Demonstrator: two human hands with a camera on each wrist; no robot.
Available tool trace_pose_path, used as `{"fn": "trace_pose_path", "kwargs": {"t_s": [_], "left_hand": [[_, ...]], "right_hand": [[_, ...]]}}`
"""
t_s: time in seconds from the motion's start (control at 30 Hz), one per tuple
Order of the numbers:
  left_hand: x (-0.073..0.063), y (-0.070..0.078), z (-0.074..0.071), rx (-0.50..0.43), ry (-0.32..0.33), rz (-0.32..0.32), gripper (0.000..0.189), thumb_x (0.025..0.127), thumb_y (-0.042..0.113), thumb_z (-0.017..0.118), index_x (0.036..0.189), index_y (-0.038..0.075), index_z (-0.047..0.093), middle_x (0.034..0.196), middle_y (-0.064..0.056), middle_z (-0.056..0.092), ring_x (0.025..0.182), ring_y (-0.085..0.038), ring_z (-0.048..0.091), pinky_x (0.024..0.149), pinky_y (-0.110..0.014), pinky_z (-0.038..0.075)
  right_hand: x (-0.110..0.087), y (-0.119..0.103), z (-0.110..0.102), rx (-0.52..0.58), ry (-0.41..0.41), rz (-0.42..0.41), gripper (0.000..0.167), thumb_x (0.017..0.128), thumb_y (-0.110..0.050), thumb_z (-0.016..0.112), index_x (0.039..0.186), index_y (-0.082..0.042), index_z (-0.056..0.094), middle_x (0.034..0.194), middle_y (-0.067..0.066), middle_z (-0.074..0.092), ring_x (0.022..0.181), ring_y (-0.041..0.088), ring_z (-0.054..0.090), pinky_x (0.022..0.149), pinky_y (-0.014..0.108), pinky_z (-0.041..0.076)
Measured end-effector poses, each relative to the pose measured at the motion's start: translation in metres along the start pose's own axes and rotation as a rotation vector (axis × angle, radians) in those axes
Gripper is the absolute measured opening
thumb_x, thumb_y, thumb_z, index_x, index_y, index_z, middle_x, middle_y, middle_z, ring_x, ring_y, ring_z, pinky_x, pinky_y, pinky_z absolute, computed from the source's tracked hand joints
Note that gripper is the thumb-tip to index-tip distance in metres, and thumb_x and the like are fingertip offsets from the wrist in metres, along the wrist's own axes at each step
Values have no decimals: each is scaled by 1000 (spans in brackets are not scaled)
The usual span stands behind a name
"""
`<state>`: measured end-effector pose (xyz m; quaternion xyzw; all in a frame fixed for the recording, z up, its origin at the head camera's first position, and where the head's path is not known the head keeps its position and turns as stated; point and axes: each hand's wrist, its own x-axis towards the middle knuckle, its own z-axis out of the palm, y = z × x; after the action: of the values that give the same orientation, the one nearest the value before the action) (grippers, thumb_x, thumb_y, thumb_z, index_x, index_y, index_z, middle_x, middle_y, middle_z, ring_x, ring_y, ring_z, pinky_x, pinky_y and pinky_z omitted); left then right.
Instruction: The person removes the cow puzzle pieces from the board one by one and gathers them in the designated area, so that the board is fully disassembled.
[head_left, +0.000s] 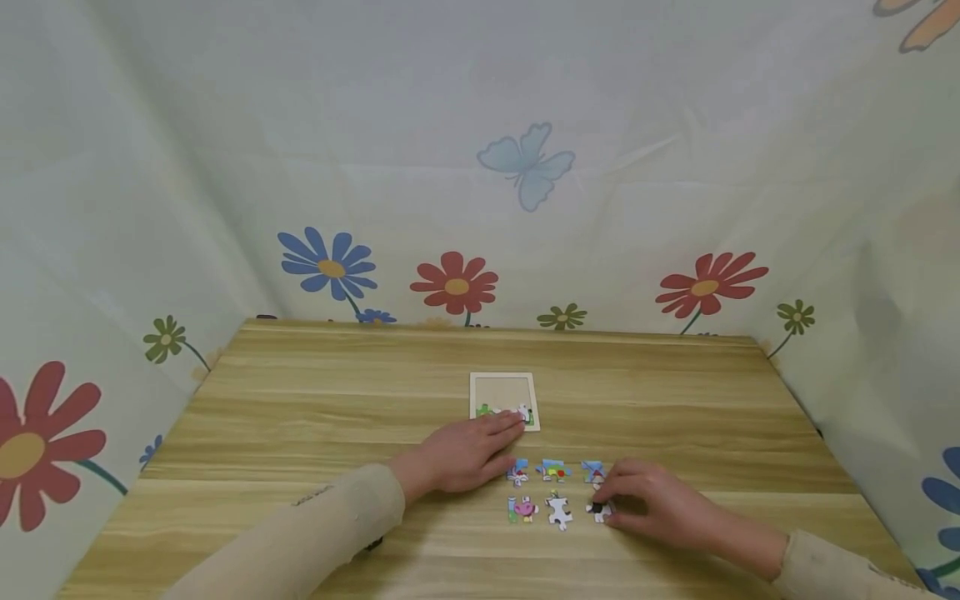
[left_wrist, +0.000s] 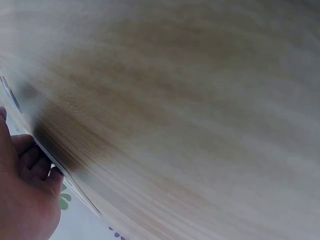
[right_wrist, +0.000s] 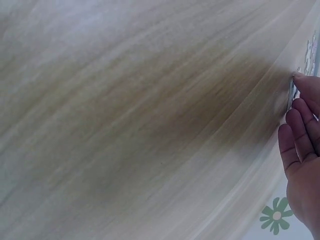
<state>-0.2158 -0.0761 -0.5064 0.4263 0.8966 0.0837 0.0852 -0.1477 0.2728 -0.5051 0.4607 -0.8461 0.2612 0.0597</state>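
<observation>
A square puzzle tray (head_left: 473, 392) with a pale rim lies mid-table in the head view, a row of fitted pieces along its near side. My left hand (head_left: 467, 454) rests with outstretched fingers over that near side, covering part of the row. To its right, loose jigsaw pieces lie in two short rows. My right hand (head_left: 667, 504) pinches the black-and-white puzzle piece (head_left: 599, 510) at the right end of the near row, between thumb and fingers. In the right wrist view the thumb (right_wrist: 306, 85) and fingertips meet that piece's edge at the tabletop.
Beside the gripped piece lie a white piece (head_left: 558, 510) and a pink one (head_left: 524, 509). The far row has a blue-and-yellow piece (head_left: 553, 471) and a blue piece (head_left: 592, 471). Flowered cloth (head_left: 375, 200) hangs behind the wooden table (head_left: 337, 375).
</observation>
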Motion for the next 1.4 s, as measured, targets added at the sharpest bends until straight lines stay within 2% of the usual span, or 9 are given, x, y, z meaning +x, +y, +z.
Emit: {"fn": "trace_pose_path", "kwargs": {"t_s": [0.27, 0.47, 0.7, 0.93, 1.17, 1.4], "left_hand": [[-1, 2, -3, -20, -15, -4, 63, 116, 46, 40, 168, 11, 35, 176, -2, 28, 162, -19, 26, 130, -38, 27], [1, 0, -1, -18, -8, -6, 63, 116, 45, 40, 168, 11, 35, 176, -1, 29, 162, -19, 26, 130, -37, 27], [3, 5, -5, 23, 6, -24, 62, 116, 47, 39, 165, 10, 42, 173, -3, 36, 160, -19, 32, 129, -36, 30], [4, 8, -6, 42, 14, -31, 61, 116, 47, 38, 164, 10, 43, 172, -4, 38, 160, -21, 32, 128, -36, 31], [0, 10, -5, 7, 18, -49, 63, 116, 48, 37, 166, 10, 41, 174, -5, 35, 161, -22, 31, 129, -38, 30], [-5, 20, -4, -50, 72, -101, 66, 116, 48, 37, 167, 6, 37, 175, -9, 31, 161, -25, 31, 129, -41, 30]], "right_hand": [[1, 0, 0, 1, -1, -9, 32, 84, -11, 91, 111, -21, 80, 109, -13, 73, 100, 6, 69, 84, 33, 62], [5, -2, -3, 34, -20, 38, 29, 88, -13, 89, 114, -21, 79, 111, -13, 72, 100, 5, 68, 85, 31, 62], [28, -4, -14, 75, -14, 41, 24, 88, -7, 88, 110, -14, 80, 105, -5, 74, 94, 11, 70, 80, 32, 62], [48, -1, -25, 76, -53, 122, 20, 92, -10, 85, 111, -12, 81, 105, -2, 75, 94, 15, 70, 80, 35, 62], [67, 6, -30, 63, -64, 176, 19, 95, -17, 84, 113, -12, 81, 107, -1, 76, 98, 16, 70, 82, 40, 62], [88, 13, -35, 64, -44, 157, 19, 94, -12, 84, 112, -11, 81, 106, 1, 77, 95, 22, 71, 82, 43, 62]]}}
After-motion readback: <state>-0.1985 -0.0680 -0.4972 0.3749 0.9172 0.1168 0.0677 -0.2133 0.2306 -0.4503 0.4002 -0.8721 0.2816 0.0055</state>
